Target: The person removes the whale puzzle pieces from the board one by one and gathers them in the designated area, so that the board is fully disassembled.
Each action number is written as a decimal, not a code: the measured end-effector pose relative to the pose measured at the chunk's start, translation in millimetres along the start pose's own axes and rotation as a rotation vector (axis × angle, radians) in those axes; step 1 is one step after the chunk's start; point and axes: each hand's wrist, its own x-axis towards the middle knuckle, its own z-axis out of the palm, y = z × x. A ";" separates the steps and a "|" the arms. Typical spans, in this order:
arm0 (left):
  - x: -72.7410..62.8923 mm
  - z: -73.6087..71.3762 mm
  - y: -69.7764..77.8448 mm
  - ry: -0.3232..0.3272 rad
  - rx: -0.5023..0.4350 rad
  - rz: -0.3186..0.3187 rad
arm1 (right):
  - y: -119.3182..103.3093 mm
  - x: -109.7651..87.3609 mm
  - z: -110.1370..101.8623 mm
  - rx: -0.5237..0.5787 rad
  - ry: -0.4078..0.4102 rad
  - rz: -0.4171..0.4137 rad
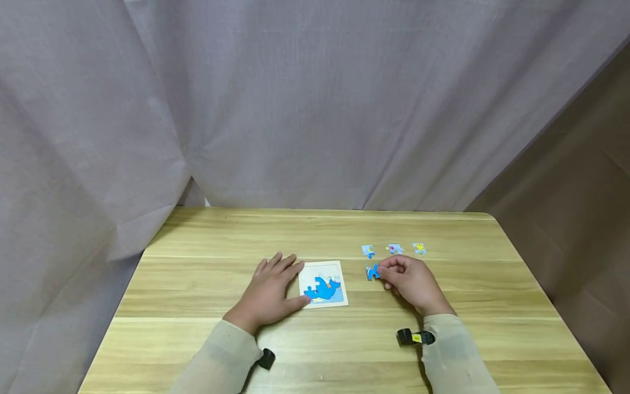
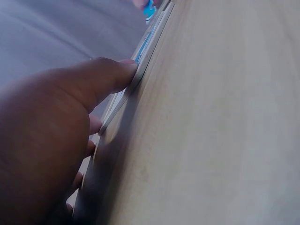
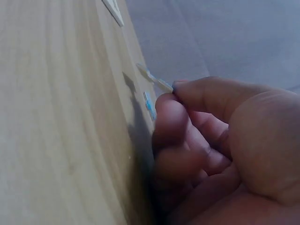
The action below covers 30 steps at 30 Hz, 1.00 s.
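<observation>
A square puzzle tray (image 1: 322, 264) with a pale wooden rim lies on the table, a blue whale picture partly filled in. My left hand (image 1: 270, 293) spreads its fingers at the tray's left side, the thumb on its lower left corner and the index fingertip at the upper left. In the left wrist view the thumb (image 2: 105, 75) presses on the rim. My right hand (image 1: 410, 280), to the right of the tray, pinches a blue puzzle piece (image 1: 372, 272) between thumb and fingers. Seen from the right wrist, the pinched piece (image 3: 152, 79) is raised over the table, its shadow below.
Beyond the right hand three loose pieces lie in a row: a light blue one (image 1: 368, 250), one with a pink spot (image 1: 395, 249) and one with a yellow sun (image 1: 419, 248). Grey curtain (image 1: 315, 109) hangs behind the wooden table (image 1: 315, 350).
</observation>
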 end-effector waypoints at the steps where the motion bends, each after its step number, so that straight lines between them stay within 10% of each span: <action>1: 0.0 0.0 0.0 -0.002 0.000 0.000 | 1.6 0.3 0.1 -0.031 0.006 -0.003; 30: -2.1 -0.8 1.4 -0.031 0.000 -0.019 | 0.3 -0.9 2.1 -0.217 0.064 -0.040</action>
